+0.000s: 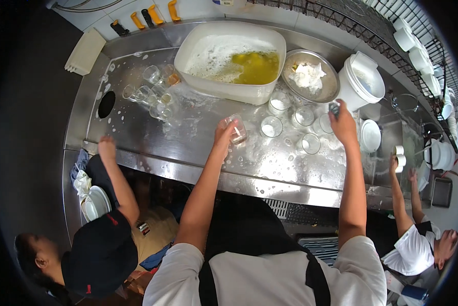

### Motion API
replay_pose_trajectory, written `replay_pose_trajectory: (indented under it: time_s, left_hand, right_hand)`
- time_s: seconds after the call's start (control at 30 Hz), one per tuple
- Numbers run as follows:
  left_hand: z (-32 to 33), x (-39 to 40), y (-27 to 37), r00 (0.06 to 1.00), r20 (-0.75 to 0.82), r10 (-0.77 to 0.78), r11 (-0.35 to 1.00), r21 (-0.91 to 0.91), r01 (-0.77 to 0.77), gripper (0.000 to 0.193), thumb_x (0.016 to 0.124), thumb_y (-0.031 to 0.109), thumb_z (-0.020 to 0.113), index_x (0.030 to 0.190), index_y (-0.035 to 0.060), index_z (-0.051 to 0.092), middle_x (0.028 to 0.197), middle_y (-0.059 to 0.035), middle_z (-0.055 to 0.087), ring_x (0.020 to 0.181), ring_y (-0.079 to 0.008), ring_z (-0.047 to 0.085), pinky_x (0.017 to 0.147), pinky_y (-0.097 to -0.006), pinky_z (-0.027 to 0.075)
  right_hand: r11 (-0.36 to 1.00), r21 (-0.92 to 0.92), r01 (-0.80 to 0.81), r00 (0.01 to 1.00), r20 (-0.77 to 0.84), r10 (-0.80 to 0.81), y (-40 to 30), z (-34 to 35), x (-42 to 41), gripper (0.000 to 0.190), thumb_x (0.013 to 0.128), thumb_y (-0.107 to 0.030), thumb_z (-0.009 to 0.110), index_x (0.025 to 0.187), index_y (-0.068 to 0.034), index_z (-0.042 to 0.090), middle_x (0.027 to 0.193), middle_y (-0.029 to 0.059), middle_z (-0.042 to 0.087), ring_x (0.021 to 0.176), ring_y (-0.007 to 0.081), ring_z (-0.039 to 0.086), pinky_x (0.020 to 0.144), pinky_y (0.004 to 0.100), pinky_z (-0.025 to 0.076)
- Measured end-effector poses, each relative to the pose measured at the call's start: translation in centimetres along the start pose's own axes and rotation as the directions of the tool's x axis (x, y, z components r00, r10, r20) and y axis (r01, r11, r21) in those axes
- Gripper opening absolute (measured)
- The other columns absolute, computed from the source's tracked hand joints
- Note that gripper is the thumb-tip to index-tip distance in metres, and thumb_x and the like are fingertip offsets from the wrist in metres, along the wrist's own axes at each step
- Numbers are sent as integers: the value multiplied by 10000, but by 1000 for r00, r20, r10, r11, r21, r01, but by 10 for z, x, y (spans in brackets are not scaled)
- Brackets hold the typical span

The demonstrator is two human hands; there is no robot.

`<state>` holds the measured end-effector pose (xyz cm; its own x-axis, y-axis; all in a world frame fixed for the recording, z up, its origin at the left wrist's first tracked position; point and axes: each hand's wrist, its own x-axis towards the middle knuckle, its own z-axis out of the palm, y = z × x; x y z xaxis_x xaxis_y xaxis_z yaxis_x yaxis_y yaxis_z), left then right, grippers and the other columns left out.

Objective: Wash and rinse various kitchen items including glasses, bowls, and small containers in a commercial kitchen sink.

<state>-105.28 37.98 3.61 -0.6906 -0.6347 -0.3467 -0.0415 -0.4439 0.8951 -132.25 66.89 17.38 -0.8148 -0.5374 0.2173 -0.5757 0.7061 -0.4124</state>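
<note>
My left hand grips a clear drinking glass, tilted above the steel counter. Over to the right, my right hand pinches a dark grey scouring pad, just above some glasses. Several glasses with white foam inside, among them one upright glass, stand between my hands. A large white plastic tub of foam and yellow-green liquid is at the back. Beside it, a round metal bowl holds crumpled white tissue or cloth. More glasses are grouped at the left.
A white bucket stands behind my right hand. A round hole is cut in the counter's left part. One co-worker's hand is at the left front edge; another co-worker holds small white cups at the right sink. A wire rack overhangs the back right.
</note>
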Motion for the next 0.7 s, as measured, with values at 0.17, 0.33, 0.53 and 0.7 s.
replay_pose_trajectory:
  time_s: [0.17,0.33,0.53,0.7]
  left_hand:
    - [5,-36,39,767,381,-517,598,-480,642,638,907,610,638,1228,63,570,1144,-212,680,868,-264,671,724,-381,563]
    - [26,-73,76,826,447,-343,710,-452,540,609,955,587,578,1328,111,507,1167,-224,662,822,-273,652,691,-349,550]
    - [15,-84,117,936,306,174,450,821,-352,818,767,398,841,1406,49,468,1160,-208,685,988,-329,687,851,-420,547]
    - [6,-72,75,902,131,411,370,881,-297,910,675,347,903,1409,33,465,1174,-200,674,1109,-335,658,944,-414,516]
  right_hand:
    - [845,531,54,995,41,-89,-104,6,-19,318,920,-278,722,1121,-40,656,948,182,713,881,330,700,796,378,533]
    - [631,773,67,922,194,-336,-191,57,-21,404,965,-415,663,979,-14,708,884,111,725,826,226,687,782,331,531]
    - [592,662,-460,562,733,-384,-238,87,-19,751,973,-695,429,975,-7,731,906,128,704,914,246,654,913,370,490]
    - [691,721,-55,490,622,-610,-257,118,0,612,906,-592,622,1010,-4,758,953,202,734,924,280,684,893,380,490]
